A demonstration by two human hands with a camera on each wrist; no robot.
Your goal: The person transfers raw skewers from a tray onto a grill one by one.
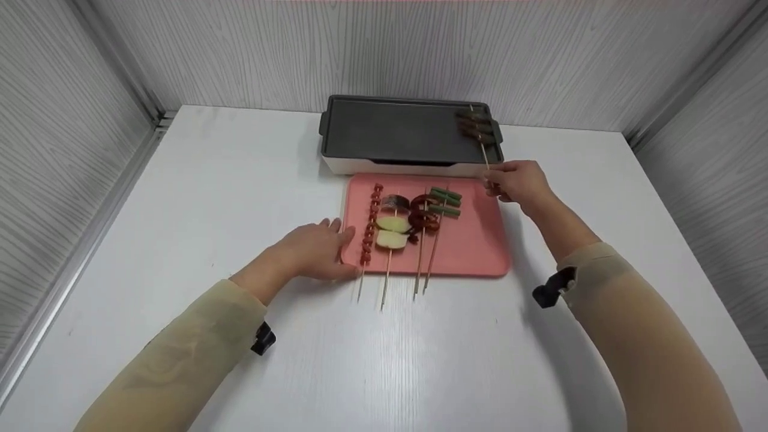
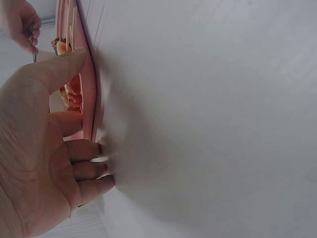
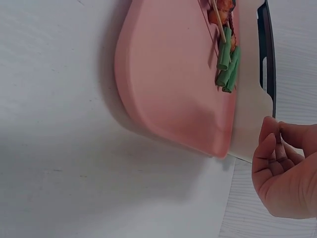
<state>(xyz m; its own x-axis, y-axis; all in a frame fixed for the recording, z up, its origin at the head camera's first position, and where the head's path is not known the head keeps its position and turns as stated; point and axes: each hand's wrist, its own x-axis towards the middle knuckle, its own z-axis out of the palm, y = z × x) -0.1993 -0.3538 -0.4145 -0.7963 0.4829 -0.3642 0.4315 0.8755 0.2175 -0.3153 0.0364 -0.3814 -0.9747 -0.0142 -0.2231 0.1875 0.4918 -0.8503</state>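
My right hand point(image 1: 521, 183) pinches the stick of a skewer with dark brown pieces point(image 1: 477, 129); its food end is over the right end of the black griddle point(image 1: 390, 129). In the right wrist view, thumb and fingertips of the right hand point(image 3: 287, 173) meet beside the griddle's pale side; the stick hardly shows. My left hand point(image 1: 318, 249) touches the left edge of the pink tray point(image 1: 474, 240), its fingers extended. In the left wrist view, the thumb of the left hand point(image 2: 34, 134) crosses the tray rim point(image 2: 89, 91), and other fingertips reach the tabletop.
On the tray lie a skewer of small red pieces point(image 1: 369, 234), one with pale slices point(image 1: 392, 240) and a dark piece, one with reddish curled pieces point(image 1: 423, 221), and one with green pieces point(image 1: 445, 204). Their sticks overhang the front edge. Grey wood-grain panels point(image 1: 414, 54) enclose the white table point(image 1: 384, 372).
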